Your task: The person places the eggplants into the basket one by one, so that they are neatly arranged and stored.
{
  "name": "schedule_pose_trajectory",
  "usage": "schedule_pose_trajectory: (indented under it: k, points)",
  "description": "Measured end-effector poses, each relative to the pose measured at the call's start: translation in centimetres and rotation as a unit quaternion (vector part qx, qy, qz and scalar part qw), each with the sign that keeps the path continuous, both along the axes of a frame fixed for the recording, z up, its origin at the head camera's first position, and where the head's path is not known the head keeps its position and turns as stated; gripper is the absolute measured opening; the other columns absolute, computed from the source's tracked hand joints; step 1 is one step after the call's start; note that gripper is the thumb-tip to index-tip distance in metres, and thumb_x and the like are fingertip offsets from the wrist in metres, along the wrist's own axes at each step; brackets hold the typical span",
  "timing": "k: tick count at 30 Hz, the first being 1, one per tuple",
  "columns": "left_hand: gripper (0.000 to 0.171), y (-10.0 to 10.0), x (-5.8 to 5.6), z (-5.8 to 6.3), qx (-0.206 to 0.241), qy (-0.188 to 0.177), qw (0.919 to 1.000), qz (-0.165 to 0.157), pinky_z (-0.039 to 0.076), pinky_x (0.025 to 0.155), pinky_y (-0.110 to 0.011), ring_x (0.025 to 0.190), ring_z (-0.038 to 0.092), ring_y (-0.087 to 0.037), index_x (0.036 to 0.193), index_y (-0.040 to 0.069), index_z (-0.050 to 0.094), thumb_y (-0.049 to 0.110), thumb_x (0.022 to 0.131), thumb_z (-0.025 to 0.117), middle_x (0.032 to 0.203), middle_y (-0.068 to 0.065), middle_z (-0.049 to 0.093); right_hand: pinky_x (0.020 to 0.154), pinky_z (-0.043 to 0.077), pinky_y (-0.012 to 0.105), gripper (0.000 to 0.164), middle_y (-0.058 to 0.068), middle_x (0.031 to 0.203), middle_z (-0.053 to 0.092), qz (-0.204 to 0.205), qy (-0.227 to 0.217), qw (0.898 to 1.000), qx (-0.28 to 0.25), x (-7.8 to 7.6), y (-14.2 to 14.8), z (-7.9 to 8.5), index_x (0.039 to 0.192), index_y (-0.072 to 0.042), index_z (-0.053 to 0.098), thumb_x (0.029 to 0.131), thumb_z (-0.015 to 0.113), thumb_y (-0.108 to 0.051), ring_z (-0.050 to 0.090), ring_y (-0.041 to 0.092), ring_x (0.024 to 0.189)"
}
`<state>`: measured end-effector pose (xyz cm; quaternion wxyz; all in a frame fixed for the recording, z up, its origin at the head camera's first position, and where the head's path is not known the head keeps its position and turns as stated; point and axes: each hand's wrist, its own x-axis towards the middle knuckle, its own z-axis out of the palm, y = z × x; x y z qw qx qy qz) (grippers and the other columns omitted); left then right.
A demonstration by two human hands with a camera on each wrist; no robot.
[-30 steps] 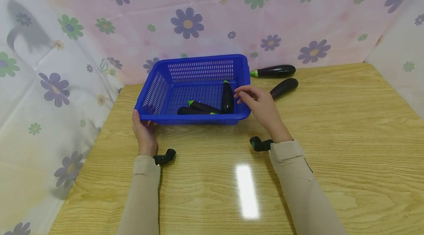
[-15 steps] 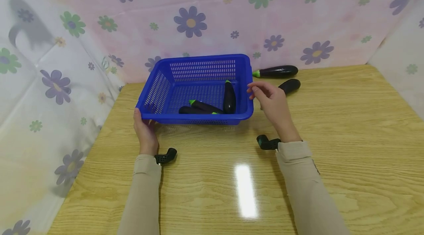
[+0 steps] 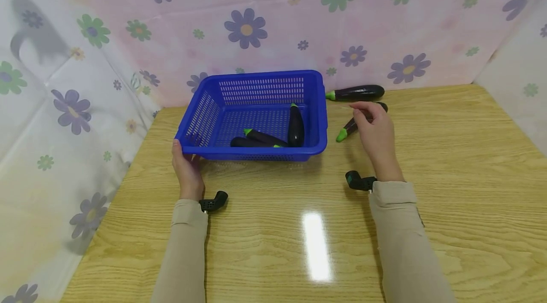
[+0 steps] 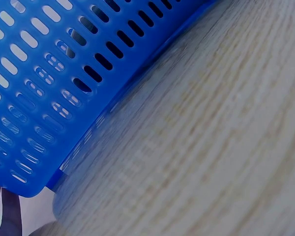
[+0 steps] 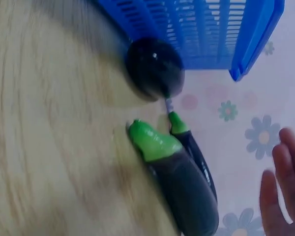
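Observation:
My left hand grips the near left corner of a blue slotted plastic basket, thumb on the rim; its fingers show at the lower left of the left wrist view. Inside the basket are several dark eggplants, one standing lengthwise along the right side. My right hand hovers right of the basket, fingers loosely bent and holding nothing. It partly covers an eggplant with a green stem end. In the right wrist view, this eggplant lies below the fingers, apart from them.
Another eggplant lies at the back by the flowered cloth. In the right wrist view a glossy dark rounded thing sits against the basket's outer side. All stand on a wood-grain table.
My right hand has moved right, from the basket's right rim to over the nearer loose eggplant, uncovering its green end. The left hand and basket stay nearly in place.

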<state>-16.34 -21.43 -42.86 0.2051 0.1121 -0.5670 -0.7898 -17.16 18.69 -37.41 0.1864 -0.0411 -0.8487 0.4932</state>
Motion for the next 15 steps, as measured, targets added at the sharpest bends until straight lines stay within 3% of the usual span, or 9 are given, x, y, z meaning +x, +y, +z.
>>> schedule_pose_trajectory:
  k: [3,7,11,15]
  points:
    - [0.049,0.0,0.0,0.0,-0.004,0.001,1.0,-0.002,0.034,0.103,-0.04,0.119,0.048,-0.019,0.128,0.025,0.052,0.055,0.091,0.04,0.13,-0.005,0.053,0.098,0.038,0.04,0.032,0.007,0.13,0.05,0.015,-0.015,0.999,0.026,-0.1,0.4,-0.1,0.117,-0.008,0.061,0.094,0.047,-0.025,0.045,0.023,0.12]
    - [0.049,0.0,0.0,0.0,-0.004,-0.001,1.0,-0.002,0.034,0.103,-0.039,0.119,0.048,-0.018,0.128,0.025,0.051,0.054,0.092,0.039,0.13,-0.005,0.053,0.106,0.02,0.06,0.04,0.014,0.149,0.027,0.055,-0.053,0.994,0.083,-0.5,0.6,-0.6,0.128,-0.006,0.053,0.092,0.048,-0.024,0.02,0.041,0.135]
    - [0.048,0.0,0.0,0.0,0.0,-0.002,1.0,-0.002,0.034,0.103,-0.039,0.119,0.048,-0.018,0.128,0.025,0.052,0.054,0.092,0.039,0.129,-0.005,0.054,0.105,0.013,0.065,0.048,0.02,0.152,0.01,0.091,-0.108,0.982,0.124,-0.6,0.8,-1.1,0.136,-0.007,0.045,0.093,0.048,-0.029,0.006,0.048,0.136]
    - [0.049,0.0,0.0,0.1,0.001,-0.001,1.0,-0.003,0.033,0.104,-0.039,0.12,0.048,-0.018,0.128,0.025,0.052,0.054,0.092,0.04,0.13,-0.005,0.053,0.105,0.012,0.065,0.05,0.026,0.151,0.005,0.106,-0.15,0.972,0.149,-0.5,0.8,-1.6,0.137,-0.006,0.042,0.094,0.047,-0.03,0.003,0.05,0.135]
